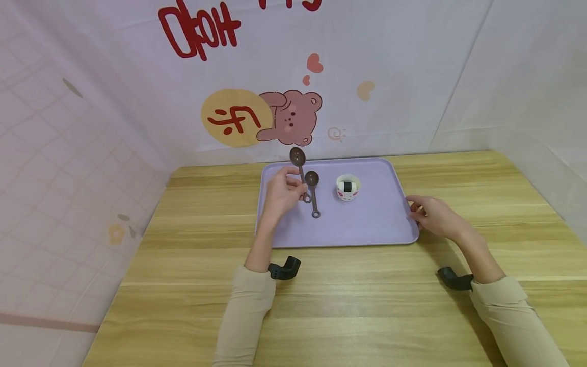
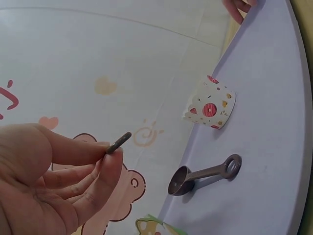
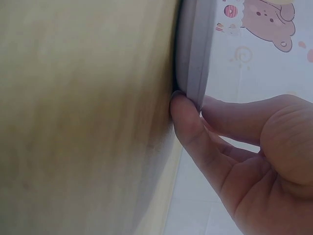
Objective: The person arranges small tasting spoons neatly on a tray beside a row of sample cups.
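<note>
My left hand point(image 1: 285, 192) pinches the handle of a dark brown measuring spoon point(image 1: 297, 157) between thumb and fingers, above the left part of a lilac tray point(image 1: 367, 224). In the left wrist view only the end of its handle point(image 2: 120, 142) shows past the fingertips. A second, smaller-bowled brown measuring spoon point(image 1: 312, 179) lies on the tray just right of that hand. At the tray's right rim, my right hand point(image 1: 433, 215) grips the edge, thumb on one side and a finger under it in the right wrist view.
A patterned paper cup point(image 1: 347, 193) stands on the tray, with a white piece with a black band point(image 1: 347, 186) inside. A green and yellow item point(image 2: 157, 226) peeks in at the bottom of the left wrist view. Printed cloth point(image 1: 394, 102) hangs behind the wooden table point(image 1: 348, 306).
</note>
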`<state>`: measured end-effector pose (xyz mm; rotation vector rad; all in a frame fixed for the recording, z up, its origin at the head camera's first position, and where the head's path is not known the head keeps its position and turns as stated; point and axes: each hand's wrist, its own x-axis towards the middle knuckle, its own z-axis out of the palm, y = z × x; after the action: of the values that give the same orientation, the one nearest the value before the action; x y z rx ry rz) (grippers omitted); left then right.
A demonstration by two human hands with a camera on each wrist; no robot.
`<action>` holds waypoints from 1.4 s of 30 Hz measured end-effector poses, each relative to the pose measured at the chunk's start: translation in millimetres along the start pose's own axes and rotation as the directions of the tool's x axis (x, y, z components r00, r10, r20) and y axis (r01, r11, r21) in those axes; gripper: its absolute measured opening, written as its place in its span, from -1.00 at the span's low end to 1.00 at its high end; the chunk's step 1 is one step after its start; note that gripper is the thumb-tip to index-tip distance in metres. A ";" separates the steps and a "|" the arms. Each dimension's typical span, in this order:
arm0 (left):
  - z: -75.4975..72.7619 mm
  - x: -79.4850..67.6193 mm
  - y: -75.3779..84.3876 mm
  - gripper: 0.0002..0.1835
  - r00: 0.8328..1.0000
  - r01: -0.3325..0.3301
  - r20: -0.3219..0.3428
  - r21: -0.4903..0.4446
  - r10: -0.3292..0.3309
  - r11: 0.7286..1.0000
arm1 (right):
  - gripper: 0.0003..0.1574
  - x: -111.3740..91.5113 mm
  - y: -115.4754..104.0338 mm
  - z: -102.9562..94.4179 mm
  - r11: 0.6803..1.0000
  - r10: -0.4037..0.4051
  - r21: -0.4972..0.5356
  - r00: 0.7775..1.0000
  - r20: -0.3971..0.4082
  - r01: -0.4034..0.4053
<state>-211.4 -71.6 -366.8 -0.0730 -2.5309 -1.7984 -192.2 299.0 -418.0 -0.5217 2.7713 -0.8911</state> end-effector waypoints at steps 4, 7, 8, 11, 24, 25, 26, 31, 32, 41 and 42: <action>4.8 1.2 -1.2 -0.61 1.000 0.000 0.001 -0.013 0.000 1.000 | -0.46 0.1 -0.5 0.6 1.000 0.000 0.000 1.000 -0.002 0.000; 7.3 1.7 -1.7 -0.61 1.000 0.001 -0.001 -0.007 -0.001 1.000 | -0.46 0.1 -0.3 1.4 1.000 -0.001 -0.006 1.000 -0.005 0.001; 8.1 2.0 -2.0 -0.60 1.000 0.002 -0.001 -0.005 -0.002 1.000 | -0.47 0.1 -0.3 1.8 1.000 -0.001 -0.009 1.000 -0.006 0.001; 10.5 2.6 -2.0 -0.58 1.000 0.004 0.001 0.003 -0.004 1.000 | -0.47 0.3 0.9 1.7 1.000 -0.004 -0.011 1.000 -0.006 0.004; 23.7 5.5 1.4 -0.61 1.000 -0.006 0.018 -0.024 0.006 1.000 | -0.46 0.5 1.2 0.3 1.000 -0.002 -0.006 1.000 0.000 0.002; 24.5 5.6 1.8 -0.62 1.000 -0.005 0.017 -0.024 0.005 1.000 | -0.45 0.5 1.3 0.2 1.000 -0.003 -0.007 1.000 0.000 0.003; 25.4 5.6 2.2 -0.62 1.000 -0.005 0.016 -0.025 0.006 1.000 | -0.45 0.6 1.1 0.2 1.000 -0.002 -0.007 1.000 0.000 0.002; 29.8 4.7 3.8 -0.64 1.000 -0.014 0.012 -0.026 0.015 1.000 | -0.45 0.4 -0.4 0.1 1.000 0.001 -0.001 1.000 0.000 -0.001; 30.9 4.6 3.8 -0.64 1.000 -0.018 0.013 -0.024 0.018 1.000 | -0.45 0.4 -0.4 0.2 1.000 0.002 0.001 1.000 0.000 -0.002; 40.5 4.3 6.0 -0.65 0.999 -0.026 0.031 -0.040 0.027 0.999 | -0.45 0.3 1.7 2.2 1.000 0.010 0.001 1.000 -0.008 -0.010; 41.7 4.1 6.8 -0.64 0.999 -0.026 0.031 -0.042 0.027 0.999 | -0.45 0.2 1.8 2.1 1.000 0.009 0.002 1.000 -0.008 -0.009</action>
<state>-215.1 -30.0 -373.8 -0.1365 -2.5012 -1.8555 -192.3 299.2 -420.8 -0.5056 2.7773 -0.8963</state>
